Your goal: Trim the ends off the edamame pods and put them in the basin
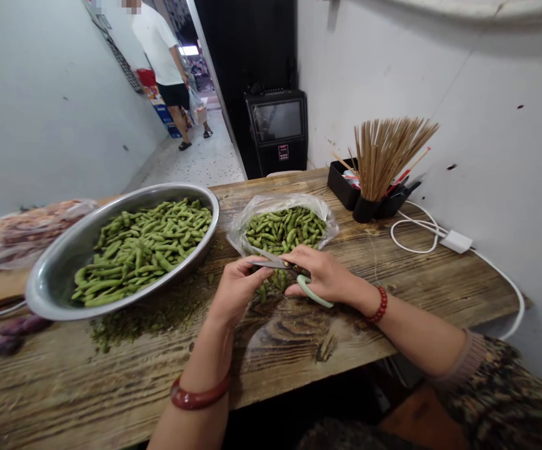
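My right hand (320,275) grips a pair of scissors (307,289) with pale green handles, its blades parted and pointing left. Close to the blades, the fingers of my left hand (240,287) are pinched together; whatever lies between them is too small or hidden to make out. Just beyond both hands sits an open clear plastic bag (329,228) of green soybean pods (294,226), and a few loose pods (277,281) lie on the wood below it. To the left, a large metal basin (48,294) holds a heap of pods (144,250).
Trimmings (144,322) are scattered beneath the basin on the wooden table (294,369). Skewers (387,156) stand in a black holder (367,209) by a white cable (505,269). Bagged meat (36,231) and purple produce (12,334) lie left. A person (160,50) stands near the doorway.
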{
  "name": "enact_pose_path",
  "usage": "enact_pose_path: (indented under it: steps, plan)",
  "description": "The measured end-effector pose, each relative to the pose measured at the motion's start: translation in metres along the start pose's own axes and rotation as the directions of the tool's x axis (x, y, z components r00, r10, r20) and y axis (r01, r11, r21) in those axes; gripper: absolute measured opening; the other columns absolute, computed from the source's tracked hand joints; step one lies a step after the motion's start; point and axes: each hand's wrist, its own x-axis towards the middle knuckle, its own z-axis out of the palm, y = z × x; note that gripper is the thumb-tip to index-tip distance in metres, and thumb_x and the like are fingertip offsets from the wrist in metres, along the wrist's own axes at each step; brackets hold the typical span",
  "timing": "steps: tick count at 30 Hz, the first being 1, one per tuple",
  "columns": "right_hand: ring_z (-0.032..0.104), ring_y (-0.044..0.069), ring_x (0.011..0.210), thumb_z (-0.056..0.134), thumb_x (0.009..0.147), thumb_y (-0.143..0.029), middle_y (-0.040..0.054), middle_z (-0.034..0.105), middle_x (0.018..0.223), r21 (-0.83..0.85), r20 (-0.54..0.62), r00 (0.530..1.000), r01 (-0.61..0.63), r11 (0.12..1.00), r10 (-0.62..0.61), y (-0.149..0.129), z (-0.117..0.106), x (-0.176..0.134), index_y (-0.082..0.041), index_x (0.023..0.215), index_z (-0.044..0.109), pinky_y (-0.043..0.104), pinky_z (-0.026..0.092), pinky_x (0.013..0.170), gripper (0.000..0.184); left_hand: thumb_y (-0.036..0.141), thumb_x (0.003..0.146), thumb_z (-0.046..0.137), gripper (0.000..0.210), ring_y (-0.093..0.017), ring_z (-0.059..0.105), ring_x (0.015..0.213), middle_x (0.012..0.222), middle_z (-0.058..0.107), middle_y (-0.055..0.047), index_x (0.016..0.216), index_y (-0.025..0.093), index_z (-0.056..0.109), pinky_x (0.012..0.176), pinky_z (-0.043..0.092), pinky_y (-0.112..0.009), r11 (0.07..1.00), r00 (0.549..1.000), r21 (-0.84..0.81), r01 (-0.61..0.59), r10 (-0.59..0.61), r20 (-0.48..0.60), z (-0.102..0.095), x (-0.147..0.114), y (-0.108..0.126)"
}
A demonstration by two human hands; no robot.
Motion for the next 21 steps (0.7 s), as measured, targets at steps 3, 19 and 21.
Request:
enact_pose_path:
  steps: [3, 19, 21]
  plan:
    - [0.055, 0.02, 0.086, 0.073, 0.074, -0.04, 0.0081, 0.056, 0.099, -0.003, -0.01, 1.0, 0.012, 1.0, -0.012, 0.0013, 0.001, -0.0002, -0.016, 0.125, 0.051, 0.031, 0.046, 0.074, 0.06, 0.021, 0.065, 0.076, 0.012, -0.018, 0.062, 0.074, 0.078, 0.072, -0.006, 0.077, 0.016, 0.076, 0.075, 0.047, -0.029, 1.0, 0.999, 0.022, -0.014, 0.013, 0.042, 0.0, -0.0002, 0.0002]
    - [0.055, 0.02, 0.087, 0.072, 0.075, -0.038, 0.0086, 0.057, 0.098, 0.016, 0.011, 0.999, 0.045, 0.999, -0.045, 0.0036, -0.0009, 0.0006, -0.016, 0.122, 0.054, 0.031, 0.046, 0.076, 0.055, 0.018, 0.068, 0.074, 0.007, -0.017, 0.06, 0.073, 0.078, 0.072, -0.005, 0.074, 0.016, 0.075, 0.073, 0.045, -0.026, 0.995, 0.994, 0.098, -0.027, 0.017, 0.104, -0.0031, -0.0002, -0.0009]
    - [0.056, 0.02, 0.086, 0.071, 0.077, -0.036, 0.0081, 0.058, 0.097, 0.023, 0.014, 0.999, 0.034, 0.999, -0.035, 0.0052, -0.0006, 0.0002, -0.016, 0.121, 0.055, 0.03, 0.046, 0.076, 0.051, 0.019, 0.068, 0.073, 0.008, -0.017, 0.06, 0.074, 0.078, 0.072, -0.004, 0.076, 0.016, 0.075, 0.074, 0.045, -0.027, 0.994, 0.994, 0.101, -0.035, 0.024, 0.106, -0.0033, 0.0004, -0.002]
